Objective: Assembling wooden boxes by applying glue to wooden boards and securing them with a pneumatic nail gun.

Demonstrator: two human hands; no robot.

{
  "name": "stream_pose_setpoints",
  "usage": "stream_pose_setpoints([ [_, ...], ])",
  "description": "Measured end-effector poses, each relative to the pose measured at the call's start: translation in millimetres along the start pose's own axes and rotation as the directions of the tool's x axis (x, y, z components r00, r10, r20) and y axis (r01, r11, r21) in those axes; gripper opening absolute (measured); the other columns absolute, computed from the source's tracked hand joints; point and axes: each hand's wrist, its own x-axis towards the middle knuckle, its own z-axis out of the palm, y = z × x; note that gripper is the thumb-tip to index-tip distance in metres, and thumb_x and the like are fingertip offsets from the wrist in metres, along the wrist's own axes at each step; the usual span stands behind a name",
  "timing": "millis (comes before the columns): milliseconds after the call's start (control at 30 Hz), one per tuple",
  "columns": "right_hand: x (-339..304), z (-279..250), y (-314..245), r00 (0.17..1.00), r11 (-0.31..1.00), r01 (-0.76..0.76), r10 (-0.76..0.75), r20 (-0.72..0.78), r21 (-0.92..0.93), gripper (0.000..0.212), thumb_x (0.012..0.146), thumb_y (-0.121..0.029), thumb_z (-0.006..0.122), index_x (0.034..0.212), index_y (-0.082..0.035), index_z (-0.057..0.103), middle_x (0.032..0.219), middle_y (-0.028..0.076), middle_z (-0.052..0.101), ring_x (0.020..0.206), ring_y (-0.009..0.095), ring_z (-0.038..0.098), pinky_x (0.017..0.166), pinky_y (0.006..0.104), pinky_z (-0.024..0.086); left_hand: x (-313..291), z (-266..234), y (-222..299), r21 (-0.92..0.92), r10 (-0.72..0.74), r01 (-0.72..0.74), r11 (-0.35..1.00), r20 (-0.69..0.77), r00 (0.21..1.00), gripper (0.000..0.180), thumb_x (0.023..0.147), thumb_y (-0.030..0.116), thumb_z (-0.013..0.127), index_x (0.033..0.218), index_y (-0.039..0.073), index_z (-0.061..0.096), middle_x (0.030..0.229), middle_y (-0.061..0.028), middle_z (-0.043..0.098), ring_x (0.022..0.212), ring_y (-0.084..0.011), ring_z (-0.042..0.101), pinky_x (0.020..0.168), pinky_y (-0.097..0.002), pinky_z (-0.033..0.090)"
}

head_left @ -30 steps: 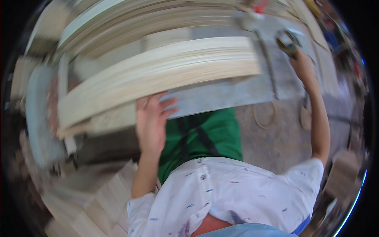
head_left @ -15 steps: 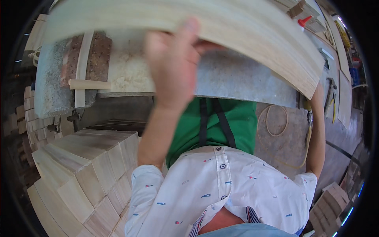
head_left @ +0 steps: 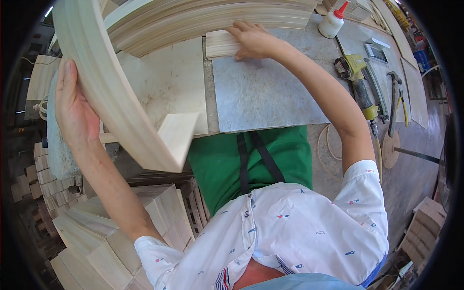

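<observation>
A long pale wooden board stands tilted in the left hand, which holds it with the fingers laid along its left side. A short board meets its near end at a corner — to the right of that hand and nearer the body. The right hand is spread wide across a few short pale boards, thumb by their near edge; whether it grips one, I cannot tell. Just beyond that hand lies a stack of long boards; on its near side, a grey metal sheet. To its right stands a white bottle with a red tip — and farther right, nearer the body, lie a yellow-and-black power tool, a hammer and pliers.
</observation>
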Motion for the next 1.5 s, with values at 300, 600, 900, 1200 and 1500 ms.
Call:
stream_pose_setpoints([
  [300, 15, -9, -2, 0.976, 0.997, -0.073, 0.075, 0.204, -0.021, 0.084, 0.066, -0.021, 0.072, 0.14, -0.007, 0.035, 0.137, 0.019, 0.041, 0.125, 0.034, 0.042, 0.102, 0.0455, 0.037, 0, 26, -14, 0.378, -0.054, -0.04, 0.925, 0.233, 0.971, 0.038, 0.095, 0.026, 0.056, 0.122, -0.001, 0.058, 0.112, -0.005, 0.063, 0.101, -0.0091, 0.057, 0.091, -0.0227, 0.042],
  [600, -122, -33, 53, 0.973, 0.703, -0.199, 0.225, 0.052, 0.683, 0.088, 0.074, -0.011, 0.067, 0.147, -0.002, 0.019, 0.133, 0.017, 0.046, 0.121, 0.025, 0.048, 0.1, 0.0365, 0.041, 31, 64, -56, 0.521, -0.014, -0.399, 0.755, 0.62, 0.784, 0.035, 0.094, 0.033, 0.053, 0.112, 0.005, 0.065, 0.105, -0.0073, 0.068, 0.092, -0.0154, 0.061, 0.084, -0.0279, 0.046],
  [900, -294, -22, 82, 0.842, 0.209, -0.229, 0.533, 0.085, 0.951, 0.071, 0.069, -0.024, 0.078, 0.127, 0.001, 0.047, 0.121, 0.006, 0.053, 0.11, 0.016, 0.049, 0.097, 0.0324, 0.036, 33, 64, -77, 0.569, -0.119, -0.44, 0.695, 0.694, 0.71, 0.047, 0.085, 0.053, 0.057, 0.089, 0.009, 0.072, 0.084, -0.0172, 0.068, 0.08, -0.0354, 0.063, 0.075, -0.0398, 0.049],
  [1200, -287, -49, 59, 0.798, 0.519, -0.571, 0.533, 0.282, 0.635, 0.044, 0.07, -0.017, 0.071, 0.109, -0.002, 0.055, 0.099, 0.006, 0.056, 0.093, 0.017, 0.051, 0.085, 0.0312, 0.042, 37, 17, -80, 0.715, -0.374, -0.457, 0.529, 0.679, 0.632, 0.031, 0.094, 0.025, 0.048, 0.098, 0.002, 0.068, 0.092, -0.0158, 0.069, 0.087, -0.0261, 0.066, 0.079, -0.032, 0.05],
  [1500, -253, -44, 58, 0.932, 0.487, -0.205, 0.363, 0.017, 0.849, 0.093, 0.069, -0.009, 0.067, 0.148, -0.011, 0.018, 0.143, 0.012, 0.031, 0.133, 0.027, 0.035, 0.106, 0.0397, 0.037, 52, 8, -97, 0.761, -0.32, -0.379, 0.527, 0.59, 0.741, 0.048, 0.101, 0.035, 0.042, 0.069, 0.0, 0.038, 0.058, 0.002, 0.037, 0.06, -0.0071, 0.032, 0.051, -0.0289, 0.026],
])
